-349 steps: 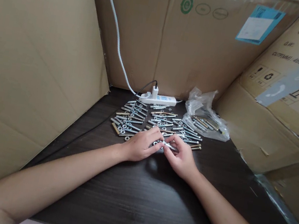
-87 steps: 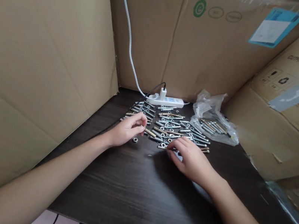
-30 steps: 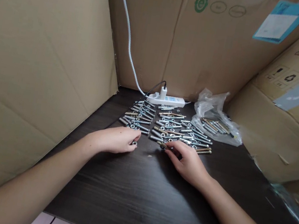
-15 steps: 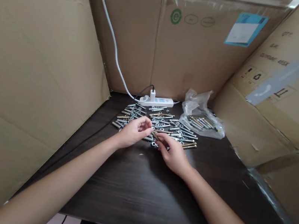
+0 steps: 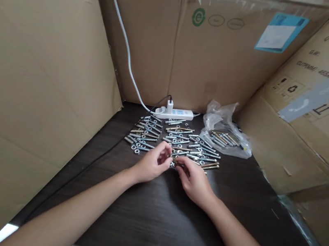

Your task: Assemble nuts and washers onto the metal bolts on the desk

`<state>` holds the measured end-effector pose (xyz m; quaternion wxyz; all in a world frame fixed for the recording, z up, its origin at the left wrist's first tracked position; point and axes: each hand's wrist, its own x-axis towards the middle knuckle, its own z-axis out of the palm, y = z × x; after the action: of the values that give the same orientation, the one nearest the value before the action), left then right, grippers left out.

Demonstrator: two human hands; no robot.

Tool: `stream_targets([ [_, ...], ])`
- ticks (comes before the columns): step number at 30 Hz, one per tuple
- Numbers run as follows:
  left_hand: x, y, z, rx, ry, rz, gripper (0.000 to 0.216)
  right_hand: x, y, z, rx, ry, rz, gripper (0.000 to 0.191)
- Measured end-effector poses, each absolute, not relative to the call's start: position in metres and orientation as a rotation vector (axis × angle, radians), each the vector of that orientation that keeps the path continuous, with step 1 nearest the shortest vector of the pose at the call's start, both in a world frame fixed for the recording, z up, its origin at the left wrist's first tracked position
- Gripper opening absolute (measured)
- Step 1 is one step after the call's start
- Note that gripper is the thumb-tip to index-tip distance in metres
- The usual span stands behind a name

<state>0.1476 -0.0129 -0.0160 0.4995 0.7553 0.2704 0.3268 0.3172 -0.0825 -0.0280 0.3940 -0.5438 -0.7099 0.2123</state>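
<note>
A brass-coloured bolt (image 5: pixel 174 161) spans the small gap between my two hands. My right hand (image 5: pixel 195 181) is closed, pinching its near end between thumb and fingers. At the far end, my left hand (image 5: pixel 152 163) is closed too, thumb and fingertips brought together on the bolt's tip; whether a small nut sits there is too small to tell. Just beyond my hands lie rows of silver bolts (image 5: pixel 148 139) and brass-coloured bolts (image 5: pixel 210 165). Loose nuts and washers (image 5: pixel 137 151) lie among them, partly hidden behind my fingers.
A clear plastic bag (image 5: pixel 221 111) with several bolts on it lies at the back right. Behind the rows sits a white power strip (image 5: pixel 186 115) with a plug and cables. Cardboard walls (image 5: pixel 145 45) enclose the dark table (image 5: pixel 147 228) at the back and both sides.
Both hands have come slightly nearer to me and lower in view, the bolt still between them. My left fingertips have closed in on the bolt's end. The camera view has shifted a little.
</note>
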Motion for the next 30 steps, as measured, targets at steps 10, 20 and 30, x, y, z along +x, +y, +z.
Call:
stream_targets([
  [10, 0.139, -0.014, -0.014, 2.167, 0.756, 0.629, 0.015, 0.321, -0.083, -0.028, -1.421, -1.827, 0.545, 0.02],
  [20, 0.139, -0.02, -0.006, 2.288, 0.725, 0.499, 0.015, 0.324, -0.086, -0.017, -1.363, -1.733, 0.657, 0.016],
  [30, 0.14, -0.023, -0.007, 2.3, 0.685, 0.47, 0.015, 0.323, -0.082, -0.025, -1.378, -1.52, 0.892, 0.024],
])
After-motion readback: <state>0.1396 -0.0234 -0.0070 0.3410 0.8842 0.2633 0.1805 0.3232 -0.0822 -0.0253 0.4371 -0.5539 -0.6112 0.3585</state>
